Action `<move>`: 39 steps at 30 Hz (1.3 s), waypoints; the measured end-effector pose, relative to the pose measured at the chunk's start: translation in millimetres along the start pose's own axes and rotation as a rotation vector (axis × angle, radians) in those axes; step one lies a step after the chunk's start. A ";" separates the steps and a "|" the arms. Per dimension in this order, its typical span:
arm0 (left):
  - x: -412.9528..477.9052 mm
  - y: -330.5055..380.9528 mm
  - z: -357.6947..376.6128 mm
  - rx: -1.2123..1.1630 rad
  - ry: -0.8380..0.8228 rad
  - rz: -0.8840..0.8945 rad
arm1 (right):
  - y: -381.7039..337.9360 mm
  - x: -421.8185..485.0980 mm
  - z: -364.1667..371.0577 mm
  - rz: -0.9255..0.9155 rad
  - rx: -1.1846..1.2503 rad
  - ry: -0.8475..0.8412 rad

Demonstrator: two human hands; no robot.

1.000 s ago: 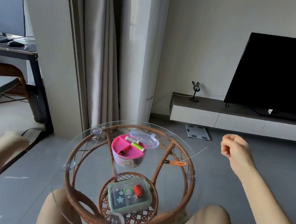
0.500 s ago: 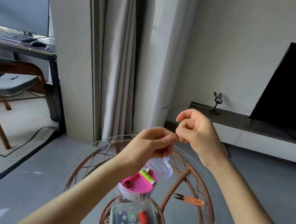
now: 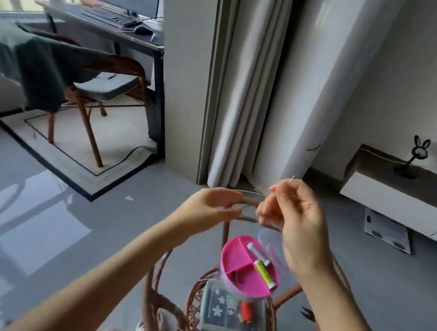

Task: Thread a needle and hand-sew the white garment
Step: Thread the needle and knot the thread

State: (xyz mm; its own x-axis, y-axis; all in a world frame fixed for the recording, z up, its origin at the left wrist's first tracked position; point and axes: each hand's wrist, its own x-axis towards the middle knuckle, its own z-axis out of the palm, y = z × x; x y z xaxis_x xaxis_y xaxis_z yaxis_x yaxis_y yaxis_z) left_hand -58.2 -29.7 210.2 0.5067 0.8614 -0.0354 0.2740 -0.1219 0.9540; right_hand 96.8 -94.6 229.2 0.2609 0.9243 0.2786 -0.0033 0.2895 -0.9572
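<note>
My right hand (image 3: 295, 219) pinches a thin silver needle (image 3: 290, 180) whose tip sticks up above my fingers. My left hand (image 3: 212, 205) is a little to its left, thumb and fingers pinched together on a fine thread (image 3: 252, 193) that runs across to my right hand. Both hands hover above a round rattan table with a glass top (image 3: 154, 283). On it sits a pink sewing box (image 3: 245, 272) holding a white and a green spool. Below, on the lower shelf, a clear green case (image 3: 231, 316) carries a red spool (image 3: 247, 312). No white garment is in view.
The box's clear lid (image 3: 269, 236) lies behind it, partly hidden by my right hand. Orange-handled snips (image 3: 308, 315) peek out by my right forearm. A chair with dark cloth (image 3: 56, 67), a desk, curtains (image 3: 243, 84) and a low TV bench (image 3: 410, 199) surround the table.
My hands came together from wide apart and now hold needle and thread, then drew slightly apart. The view has swung left and down; the TV has left the frame.
</note>
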 end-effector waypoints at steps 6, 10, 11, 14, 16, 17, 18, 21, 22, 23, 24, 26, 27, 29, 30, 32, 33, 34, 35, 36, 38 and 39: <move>-128.1 -50.1 -62.4 0.159 0.188 -0.168 | 21.8 -87.6 73.7 0.027 -0.052 -0.257; -239.3 -101.9 -104.0 0.297 0.344 -0.263 | 61.1 -172.9 144.7 0.054 -0.188 -0.402; -260.9 -111.6 -115.8 0.328 0.391 -0.290 | 68.5 -189.6 159.4 0.062 -0.221 -0.428; -316.7 -138.6 -150.9 0.497 0.481 -0.414 | 86.6 -228.6 197.3 0.090 -0.310 -0.530; -351.0 -161.8 -173.2 0.619 0.507 -0.489 | 102.3 -251.5 223.8 0.101 -0.347 -0.579; -359.0 -172.8 -179.4 0.654 0.515 -0.516 | 110.4 -257.2 229.9 0.115 -0.357 -0.588; -368.2 -183.7 -185.1 0.682 0.526 -0.538 | 119.7 -263.5 238.5 0.134 -0.363 -0.601; -385.8 -218.1 -203.8 0.704 0.587 -0.585 | 144.4 -277.5 265.6 0.190 -0.417 -0.641; -387.5 -228.8 -208.7 0.701 0.602 -0.588 | 151.2 -279.5 272.3 0.200 -0.445 -0.643; -388.4 -240.5 -213.8 0.700 0.607 -0.592 | 158.0 -281.0 279.8 0.215 -0.475 -0.645; -388.4 -252.0 -218.5 0.709 0.604 -0.588 | 165.1 -281.3 286.6 0.233 -0.507 -0.645; -385.2 -274.3 -223.4 0.755 0.575 -0.562 | 179.1 -281.0 296.0 0.284 -0.575 -0.642; -382.2 -285.5 -223.6 0.791 0.539 -0.538 | 185.5 -281.0 298.7 0.312 -0.615 -0.644; -370.4 -307.5 -220.2 0.869 0.433 -0.467 | 204.2 -280.2 304.4 0.354 -0.719 -0.648; -361.5 -318.3 -216.2 0.914 0.362 -0.436 | 214.1 -279.4 306.3 0.375 -0.772 -0.649; -343.0 -334.7 -203.8 0.999 0.209 -0.379 | 230.3 -277.5 306.7 0.418 -0.836 -0.651; -335.3 -339.8 -197.1 1.048 0.125 -0.344 | 235.4 -277.2 305.4 0.431 -0.854 -0.661; -327.9 -343.8 -191.9 1.102 0.038 -0.310 | 240.4 -276.6 303.9 0.443 -0.880 -0.683; -321.9 -346.6 -188.5 1.155 -0.041 -0.282 | 245.8 -276.2 302.7 0.452 -0.914 -0.712; -317.2 -349.0 -186.4 1.197 -0.107 -0.265 | 251.4 -276.1 301.3 0.470 -0.953 -0.741; -311.1 -353.2 -184.9 1.205 -0.184 -0.256 | 261.1 -277.0 298.9 0.541 -1.003 -0.773; -308.7 -354.7 -184.4 1.177 -0.212 -0.265 | 265.6 -278.0 297.7 0.582 -1.007 -0.792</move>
State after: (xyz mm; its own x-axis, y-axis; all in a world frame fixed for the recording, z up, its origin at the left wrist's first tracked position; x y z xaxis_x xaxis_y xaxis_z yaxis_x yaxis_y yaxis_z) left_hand -462.6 -161.5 -62.4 0.4155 0.8434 -0.3405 0.9051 -0.4206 0.0627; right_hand -264.0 -200.5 -79.2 -0.1453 0.8390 -0.5243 0.8497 -0.1657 -0.5006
